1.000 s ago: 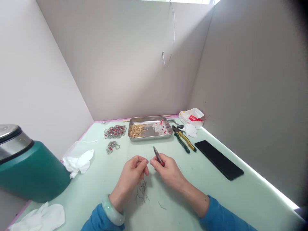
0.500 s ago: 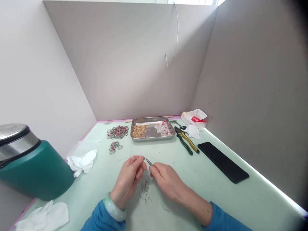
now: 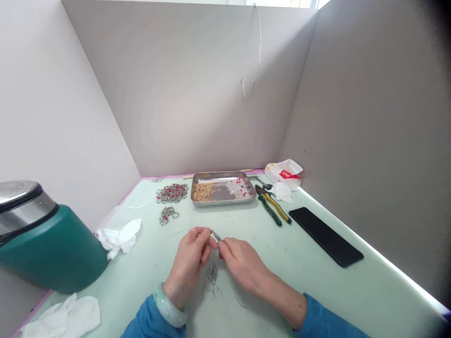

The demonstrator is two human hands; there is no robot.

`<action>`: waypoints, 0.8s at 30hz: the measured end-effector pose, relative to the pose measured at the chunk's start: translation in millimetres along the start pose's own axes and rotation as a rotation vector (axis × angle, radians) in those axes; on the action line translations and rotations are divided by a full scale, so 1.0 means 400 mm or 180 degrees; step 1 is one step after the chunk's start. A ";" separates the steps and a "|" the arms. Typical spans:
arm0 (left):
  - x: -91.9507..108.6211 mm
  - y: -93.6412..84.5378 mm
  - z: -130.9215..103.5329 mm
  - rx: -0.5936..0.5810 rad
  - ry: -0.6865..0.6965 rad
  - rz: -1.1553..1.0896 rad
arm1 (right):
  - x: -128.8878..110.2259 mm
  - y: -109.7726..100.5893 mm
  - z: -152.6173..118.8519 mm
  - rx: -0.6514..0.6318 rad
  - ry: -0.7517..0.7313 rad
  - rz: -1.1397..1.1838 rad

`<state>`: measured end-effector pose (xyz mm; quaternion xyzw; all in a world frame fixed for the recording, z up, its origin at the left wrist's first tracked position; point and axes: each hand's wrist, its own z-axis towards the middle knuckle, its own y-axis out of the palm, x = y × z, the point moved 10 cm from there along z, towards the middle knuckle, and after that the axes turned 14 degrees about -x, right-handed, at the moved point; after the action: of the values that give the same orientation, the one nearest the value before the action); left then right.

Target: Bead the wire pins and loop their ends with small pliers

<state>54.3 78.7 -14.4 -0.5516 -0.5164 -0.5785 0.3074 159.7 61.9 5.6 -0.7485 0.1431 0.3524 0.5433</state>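
My left hand pinches a thin wire, whose free length sticks out to the left above the table. In my right hand is a slim metal tool with a pointed tip, which looks like fine-nosed pliers; its handles are hidden in the palm. The tip meets the left fingertips, and whether it grips the wire there is too small to tell. Below the hands lies a small heap of short wire pieces, with one bent wire piece apart to the right.
A metal tray at the back holds gold, clear and red beads. Beaded chains lie left of it. Green-and-yellow pliers and a black phone lie right. A green flask and crumpled tissues stand left.
The tip of the tool has closed the small gap to my left fingertips. My right hand has shifted slightly left; other things stay in place.
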 end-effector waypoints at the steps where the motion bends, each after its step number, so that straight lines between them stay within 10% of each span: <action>1: 0.002 0.001 0.000 0.0009 0.0011 0.0017 | -0.001 0.000 0.000 0.0002 -0.0008 0.0000; 24: 0.008 -0.004 -0.003 0.0316 0.0224 0.0409 | 0.001 0.006 0.004 0.0123 0.0013 -0.0259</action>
<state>51.6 78.7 -11.5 -0.5470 -0.4969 -0.5503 0.3888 158.1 62.5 3.2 -0.7437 0.1204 0.3257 0.5712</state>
